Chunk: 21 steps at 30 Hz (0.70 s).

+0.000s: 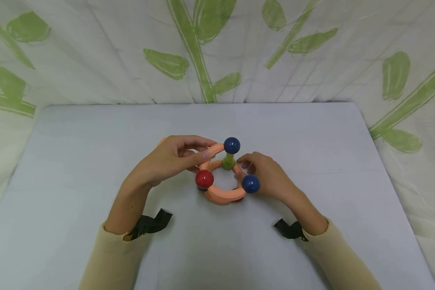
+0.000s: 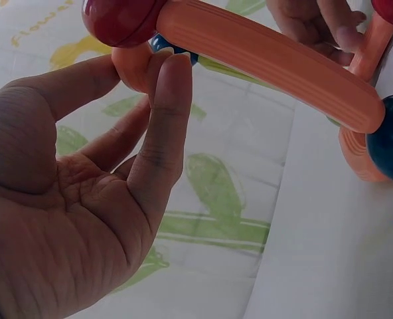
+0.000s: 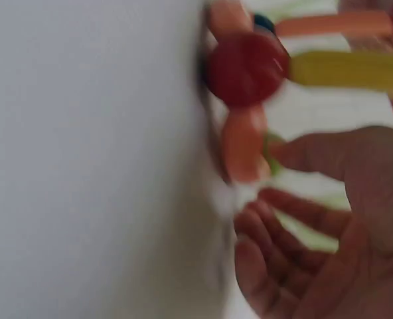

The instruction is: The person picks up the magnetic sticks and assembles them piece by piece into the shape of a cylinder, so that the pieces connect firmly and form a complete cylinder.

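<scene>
A model of balls and rods stands on the table. My left hand (image 1: 177, 157) pinches an upper orange curved rod (image 2: 130, 66) between thumb and fingers. That rod runs between a red ball (image 1: 204, 179) and the far blue ball (image 1: 232, 145). Another orange curved rod (image 1: 225, 197) reaches the near blue ball (image 1: 251, 183). Below the far blue ball, a yellow-green upright rod (image 1: 230, 156) meets a green ball (image 1: 228, 163). On the right side my right hand (image 1: 270, 175) has its thumb at the green ball, its other fingers loosely bent and apart from the thumb.
An orange piece (image 1: 162, 141) shows partly behind the left hand. The pale table (image 1: 94, 169) ends at a white cloth (image 1: 123, 64) with green leaf drawings. A black wrist mount (image 1: 150, 223) sticks out from the left sleeve, another (image 1: 288, 229) from the right.
</scene>
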Each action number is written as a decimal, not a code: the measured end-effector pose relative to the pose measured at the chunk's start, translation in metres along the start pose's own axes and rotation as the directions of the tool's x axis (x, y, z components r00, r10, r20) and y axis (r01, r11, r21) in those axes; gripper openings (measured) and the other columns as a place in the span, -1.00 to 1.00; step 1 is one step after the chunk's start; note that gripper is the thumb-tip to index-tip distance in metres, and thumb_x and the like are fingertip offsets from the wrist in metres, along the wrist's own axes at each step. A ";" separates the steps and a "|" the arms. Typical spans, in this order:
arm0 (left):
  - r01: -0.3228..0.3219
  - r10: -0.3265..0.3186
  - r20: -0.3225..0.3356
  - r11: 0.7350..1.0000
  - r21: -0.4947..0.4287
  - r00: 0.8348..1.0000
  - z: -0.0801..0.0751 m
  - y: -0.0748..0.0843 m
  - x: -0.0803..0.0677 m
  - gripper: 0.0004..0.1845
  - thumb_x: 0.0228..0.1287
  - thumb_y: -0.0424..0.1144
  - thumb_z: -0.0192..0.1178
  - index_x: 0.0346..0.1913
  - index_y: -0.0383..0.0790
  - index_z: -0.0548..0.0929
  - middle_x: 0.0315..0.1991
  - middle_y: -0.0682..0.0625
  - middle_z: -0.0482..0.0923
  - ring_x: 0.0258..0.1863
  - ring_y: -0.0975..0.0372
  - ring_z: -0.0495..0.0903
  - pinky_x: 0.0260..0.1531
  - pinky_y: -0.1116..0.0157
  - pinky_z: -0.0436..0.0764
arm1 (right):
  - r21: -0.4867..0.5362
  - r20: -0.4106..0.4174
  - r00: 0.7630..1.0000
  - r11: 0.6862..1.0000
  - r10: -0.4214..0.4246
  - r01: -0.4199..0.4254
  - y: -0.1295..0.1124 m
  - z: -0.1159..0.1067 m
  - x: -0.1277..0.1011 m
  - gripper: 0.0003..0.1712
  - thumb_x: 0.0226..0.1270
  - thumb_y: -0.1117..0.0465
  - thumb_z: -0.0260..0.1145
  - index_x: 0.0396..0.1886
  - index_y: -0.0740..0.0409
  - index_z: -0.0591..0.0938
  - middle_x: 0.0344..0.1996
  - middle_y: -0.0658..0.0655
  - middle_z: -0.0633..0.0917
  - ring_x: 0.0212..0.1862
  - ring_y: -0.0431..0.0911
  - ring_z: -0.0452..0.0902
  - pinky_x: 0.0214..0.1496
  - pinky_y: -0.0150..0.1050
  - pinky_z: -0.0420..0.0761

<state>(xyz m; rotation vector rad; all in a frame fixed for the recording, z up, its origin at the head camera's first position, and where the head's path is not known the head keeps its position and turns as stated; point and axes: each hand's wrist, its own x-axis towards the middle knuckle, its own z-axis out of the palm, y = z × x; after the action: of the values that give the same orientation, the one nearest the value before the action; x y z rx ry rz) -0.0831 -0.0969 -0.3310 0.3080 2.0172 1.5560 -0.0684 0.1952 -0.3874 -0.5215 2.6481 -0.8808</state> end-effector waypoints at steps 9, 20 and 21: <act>-0.024 0.024 -0.002 1.000 0.009 1.000 0.000 0.000 0.001 -0.65 0.52 -0.02 0.30 0.28 0.11 0.70 0.20 0.03 0.68 -0.06 0.06 0.80 -0.01 0.13 0.78 | 0.007 0.258 0.957 0.991 -0.131 0.134 0.000 -0.038 -0.022 -0.56 0.41 0.26 0.40 0.24 -0.14 0.68 0.10 -0.15 0.74 0.14 -0.16 0.65 0.24 -0.01 0.65; 0.007 -0.005 -0.026 0.999 0.048 1.000 0.000 -0.001 0.000 -0.65 0.49 0.06 0.31 0.26 0.23 0.70 0.20 0.08 0.68 -0.16 0.09 0.85 0.04 0.14 0.73 | 0.032 0.211 0.952 0.975 -0.222 0.221 -0.005 -0.012 -0.017 -0.62 0.12 -0.03 0.71 -0.16 -0.26 0.68 -0.28 -0.26 0.64 -0.23 -0.29 0.51 -0.12 -0.33 0.57; 0.007 -0.006 -0.026 0.999 0.047 1.000 0.000 -0.001 0.000 -0.66 0.49 0.07 0.31 0.26 0.23 0.70 0.19 0.08 0.69 -0.16 0.09 0.85 0.04 0.14 0.73 | 0.032 0.201 0.953 0.974 -0.228 0.226 -0.005 -0.010 -0.016 -0.62 0.10 -0.02 0.72 -0.17 -0.24 0.69 -0.29 -0.26 0.64 -0.24 -0.28 0.50 -0.13 -0.33 0.56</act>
<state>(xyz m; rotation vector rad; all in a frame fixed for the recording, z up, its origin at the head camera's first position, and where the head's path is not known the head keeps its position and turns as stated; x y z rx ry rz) -0.0832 -0.0967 -0.3317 0.3009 2.0750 1.5175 -0.0566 0.2034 -0.3736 -0.8795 2.4299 -0.8509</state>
